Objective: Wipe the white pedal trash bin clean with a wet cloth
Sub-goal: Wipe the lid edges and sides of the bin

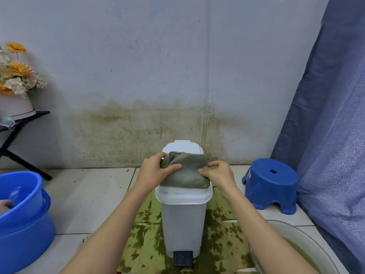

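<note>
Fingers of both hands curl around the edges of a folded grey-green damp cloth point(184, 172) lying on the bin lid.

The left hand point(156, 169) grips the cloth edge at 9 o'clock; the right hand point(218, 172) pinches it at 3 o'clock. The white plastic pedal trash bin point(183, 222) stands upright at frame centre on a stained green floor mat point(221, 244), dark pedal point(183, 258) at 6 o'clock. A blue plastic stool point(271, 182) sits at 3 o'clock, stacked blue plastic basins point(23, 224) at 9 o'clock.
</note>
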Available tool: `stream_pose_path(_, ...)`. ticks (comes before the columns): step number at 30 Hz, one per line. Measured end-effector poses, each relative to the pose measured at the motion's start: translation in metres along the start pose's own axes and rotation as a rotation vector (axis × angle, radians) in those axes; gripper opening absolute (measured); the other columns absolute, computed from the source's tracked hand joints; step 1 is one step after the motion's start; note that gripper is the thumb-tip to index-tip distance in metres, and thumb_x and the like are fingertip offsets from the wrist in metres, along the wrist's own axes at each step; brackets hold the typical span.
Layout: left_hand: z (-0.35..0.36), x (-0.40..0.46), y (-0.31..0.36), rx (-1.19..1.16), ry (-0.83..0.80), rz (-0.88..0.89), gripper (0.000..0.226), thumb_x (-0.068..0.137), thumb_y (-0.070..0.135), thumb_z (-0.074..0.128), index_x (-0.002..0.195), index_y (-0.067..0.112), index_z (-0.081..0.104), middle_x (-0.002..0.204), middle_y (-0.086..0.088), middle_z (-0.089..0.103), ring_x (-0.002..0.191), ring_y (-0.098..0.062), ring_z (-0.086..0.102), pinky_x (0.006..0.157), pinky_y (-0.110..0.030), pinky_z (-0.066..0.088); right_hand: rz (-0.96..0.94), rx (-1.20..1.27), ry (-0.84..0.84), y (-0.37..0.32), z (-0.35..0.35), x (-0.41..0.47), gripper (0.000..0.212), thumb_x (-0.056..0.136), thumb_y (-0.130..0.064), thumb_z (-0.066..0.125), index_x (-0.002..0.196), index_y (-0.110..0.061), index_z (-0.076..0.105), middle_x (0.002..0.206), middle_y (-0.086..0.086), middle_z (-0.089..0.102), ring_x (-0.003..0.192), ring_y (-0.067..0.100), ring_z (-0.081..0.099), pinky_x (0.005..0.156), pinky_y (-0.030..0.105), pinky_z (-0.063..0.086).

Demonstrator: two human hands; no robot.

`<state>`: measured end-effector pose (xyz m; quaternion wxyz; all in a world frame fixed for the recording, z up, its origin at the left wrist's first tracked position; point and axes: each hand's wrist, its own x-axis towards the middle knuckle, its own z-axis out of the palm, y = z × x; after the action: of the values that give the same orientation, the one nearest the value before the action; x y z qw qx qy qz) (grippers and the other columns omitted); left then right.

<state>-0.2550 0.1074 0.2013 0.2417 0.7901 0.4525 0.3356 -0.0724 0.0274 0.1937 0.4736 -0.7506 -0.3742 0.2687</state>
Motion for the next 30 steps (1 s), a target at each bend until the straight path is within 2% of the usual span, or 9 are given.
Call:
stream_pose_path(4, 0.028, 0.001, 0.0, 0.395, -0.076, 0.148, 0.075, 0.083, 0.052, 0.063, 0.144, 0.025, 0.03, 0.145, 0.0, 0.039, 0.134, -0.023, 0.033, 0.106, -0.04, 0.034, 0.013, -0.338, 0.1, 0.014, 0.017, 0.0, 0.062, 0.076, -0.04, 0.073, 0.123, -0.02, 0.037, 0.129, 0.003, 0.047, 0.118, 0.026, 0.044, 0.089, 0.039, 0.032)
stream_pose_path(8, 0.04, -0.005, -0.009, 0.627, -0.398, 0.312, 0.054, 0.099, 0.053, 0.023, 0.15, 0.038, 0.014, 0.16, 0.013, 0.002, 0.147, -0.012, -0.003, 0.117, -0.041, 0.006, 0.02, -0.284, 0.113, 0.029, 0.019, 0.002, 0.067, 0.077, -0.049, 0.069, 0.129, -0.02, 0.037, 0.135, 0.005, 0.043, 0.126, 0.028, 0.039, 0.097, 0.043, 0.032)
stream_pose_path(11, 0.044, -0.014, -0.008, 0.713, -0.405, 0.179, 0.051, 0.099, 0.054, 0.016, 0.149, 0.042, 0.015, 0.159, 0.011, 0.012, 0.145, -0.017, 0.014, 0.115, -0.043, 0.018, -0.005, -0.251, 0.19, 0.035, 0.02, 0.001, 0.054, 0.085, -0.047, 0.061, 0.127, -0.02, 0.04, 0.135, 0.006, 0.045, 0.126, 0.029, 0.038, 0.099, 0.044, 0.03)
stream_pose_path(14, 0.045, -0.019, 0.008, 0.957, -0.239, 0.106, 0.053, 0.096, 0.061, 0.019, 0.138, 0.036, 0.04, 0.14, 0.001, 0.046, 0.125, -0.027, 0.041, 0.092, -0.04, 0.034, -0.031, -0.227, 0.286, 0.035, 0.017, 0.002, 0.041, 0.091, -0.039, 0.056, 0.125, -0.018, 0.043, 0.135, 0.005, 0.047, 0.125, 0.028, 0.04, 0.099, 0.042, 0.03)
stream_pose_path(17, 0.044, -0.013, 0.015, 1.076, -0.171, 0.074, 0.061, 0.093, 0.065, 0.018, 0.133, 0.028, 0.044, 0.137, -0.005, 0.044, 0.127, -0.032, 0.035, 0.097, -0.047, 0.028, -0.057, -0.195, 0.274, 0.036, 0.016, 0.004, 0.037, 0.092, -0.033, 0.055, 0.125, -0.017, 0.044, 0.132, 0.003, 0.049, 0.123, 0.025, 0.044, 0.098, 0.039, 0.031)
stream_pose_path(19, 0.046, -0.01, 0.009, 1.021, -0.183, 0.243, 0.058, 0.097, 0.058, 0.017, 0.143, 0.025, 0.03, 0.151, -0.003, 0.028, 0.142, -0.029, 0.017, 0.107, -0.055, 0.016, -0.096, -0.107, 0.267, 0.037, 0.018, 0.005, 0.033, 0.094, -0.028, 0.053, 0.124, -0.014, 0.046, 0.13, 0.004, 0.052, 0.115, 0.021, 0.049, 0.089, 0.033, 0.035)
stream_pose_path(22, 0.053, -0.009, -0.009, 0.671, -0.421, 0.467, 0.048, 0.103, 0.041, 0.013, 0.151, 0.035, 0.012, 0.159, 0.015, 0.009, 0.147, -0.01, 0.002, 0.116, -0.042, 0.006, -0.074, 0.214, 0.182, 0.033, 0.025, 0.008, 0.03, 0.099, -0.023, 0.043, 0.126, -0.012, 0.047, 0.128, 0.004, 0.053, 0.1, 0.012, 0.048, 0.081, 0.026, 0.037)
stream_pose_path(24, 0.053, 0.001, -0.024, 0.533, -0.444, 0.385, 0.046, 0.103, 0.042, 0.014, 0.149, 0.041, 0.013, 0.157, 0.02, 0.01, 0.146, -0.005, 0.002, 0.117, -0.037, 0.004, 0.011, 0.381, 0.046, 0.034, 0.03, 0.01, 0.031, 0.101, -0.026, 0.038, 0.129, -0.014, 0.044, 0.13, 0.004, 0.051, 0.103, 0.012, 0.048, 0.084, 0.026, 0.039)
stream_pose_path(30, 0.06, 0.041, -0.042, 0.488, -0.391, -0.022, 0.051, 0.104, 0.035, 0.013, 0.153, 0.022, 0.009, 0.161, 0.003, 0.005, 0.147, -0.015, -0.001, 0.119, -0.042, 0.006, -0.063, 0.273, -0.107, 0.062, 0.034, 0.004, 0.04, 0.103, -0.021, 0.03, 0.143, -0.022, 0.029, 0.147, -0.008, 0.034, 0.121, 0.002, 0.033, 0.099, 0.019, 0.028)
